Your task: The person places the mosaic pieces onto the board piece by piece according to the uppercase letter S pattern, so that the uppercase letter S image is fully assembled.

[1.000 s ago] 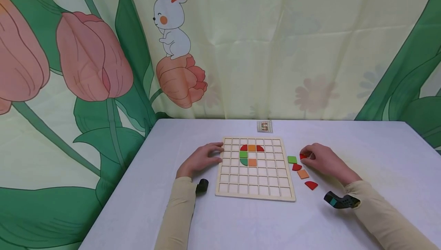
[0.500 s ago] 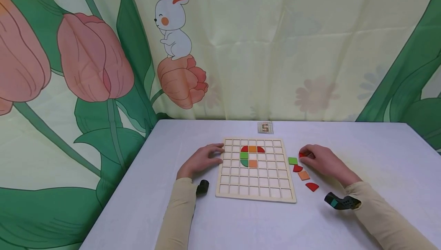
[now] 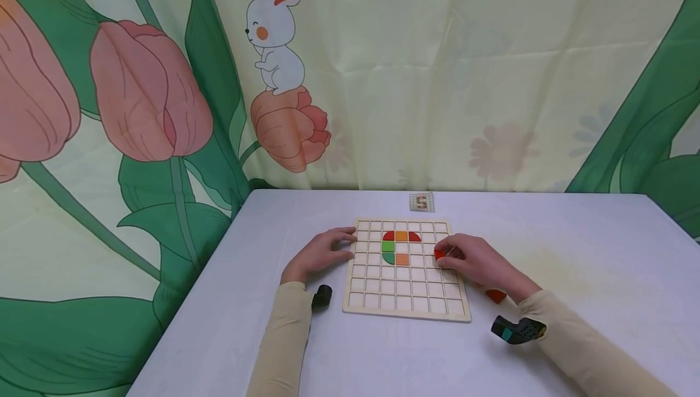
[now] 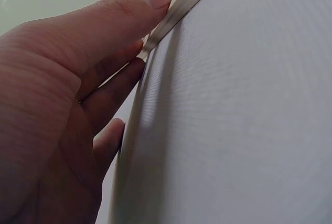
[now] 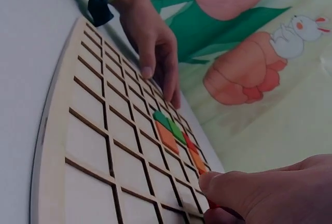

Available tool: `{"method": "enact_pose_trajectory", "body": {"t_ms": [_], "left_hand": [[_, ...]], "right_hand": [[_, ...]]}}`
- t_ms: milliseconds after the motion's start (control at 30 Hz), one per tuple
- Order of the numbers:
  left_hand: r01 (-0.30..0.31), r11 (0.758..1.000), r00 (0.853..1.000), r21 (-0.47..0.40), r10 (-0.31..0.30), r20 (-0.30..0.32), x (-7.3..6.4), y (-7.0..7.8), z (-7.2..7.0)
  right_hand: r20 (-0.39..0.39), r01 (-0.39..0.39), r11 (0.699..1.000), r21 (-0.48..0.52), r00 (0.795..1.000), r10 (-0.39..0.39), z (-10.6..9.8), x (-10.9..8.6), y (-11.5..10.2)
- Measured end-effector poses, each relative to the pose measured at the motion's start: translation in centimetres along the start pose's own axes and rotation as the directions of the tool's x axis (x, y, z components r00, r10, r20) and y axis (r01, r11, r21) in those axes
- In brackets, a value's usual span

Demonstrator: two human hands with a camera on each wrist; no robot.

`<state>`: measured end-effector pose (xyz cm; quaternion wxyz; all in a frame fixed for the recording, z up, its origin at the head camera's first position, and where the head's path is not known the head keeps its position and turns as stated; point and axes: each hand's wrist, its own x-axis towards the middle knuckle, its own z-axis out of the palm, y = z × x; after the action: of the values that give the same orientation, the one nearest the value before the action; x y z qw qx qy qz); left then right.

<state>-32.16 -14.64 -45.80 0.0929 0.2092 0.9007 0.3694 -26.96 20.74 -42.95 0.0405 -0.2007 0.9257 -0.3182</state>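
Right fingers: thumb and forefinger of the right hand [image 3: 474, 263] pinch a small red piece [image 3: 439, 254] above the board's right-hand columns.
Left fingers: left hand [image 3: 319, 255] loosely spread, tips at the board's left edge.
Board: gridded wooden board [image 3: 419, 288], flat between the two sets of fingertips.
Laid pieces: left of the right fingertips, a top row of red quarter [image 3: 389, 236], orange square [image 3: 401, 236], second red quarter [image 3: 414, 237]; below, green square [image 3: 388, 246], dark green quarter [image 3: 389, 258], lower orange square [image 3: 401, 259].
Card: small patterned card [image 3: 422, 202], beyond the right fingertips, past the board; print too small to read.
Surface: white-covered table [image 3: 415, 360] under both hands.
Room: pale curtain [image 3: 394, 81] beyond the fingers, printed with tulips [image 3: 150, 90] and a rabbit [image 3: 276, 44].
Hidden: right hand covers part of the board's right rim; loose red piece [image 3: 495, 295], behind the right fingers by the wrist, partly covered.
Hard to make out: pinched piece's full outline; left palm, dark in left wrist view.
Cut off: both sleeves [image 3: 281, 342], at the lower edge.
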Motion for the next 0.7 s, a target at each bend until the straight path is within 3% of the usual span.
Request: {"method": "enact_pose_trajectory", "body": {"t_ms": [100, 267, 700], "left_hand": [[0.002, 1.0, 1.0, -0.004, -0.002, -0.002, 0.0, 0.1, 0.0], [0.008, 1.0, 1.0, -0.003, -0.008, 0.001, 0.0, 0.1, 0.0], [0.001, 1.0, 1.0, -0.017, -0.001, 0.006, -0.1, 0.2, -0.1]], "right_hand": [[0.024, 0.063, 0.998, -0.028, 0.998, -0.063, 0.7, 0.6, -0.9], [0.055, 0.108, 0.992, -0.069, 0.993, -0.104, 1.5, 1.3, -2.1], [0.012, 0.12, 0.982, -0.143, 0.993, -0.12, 2.9, 2.4, -2.8]]}}
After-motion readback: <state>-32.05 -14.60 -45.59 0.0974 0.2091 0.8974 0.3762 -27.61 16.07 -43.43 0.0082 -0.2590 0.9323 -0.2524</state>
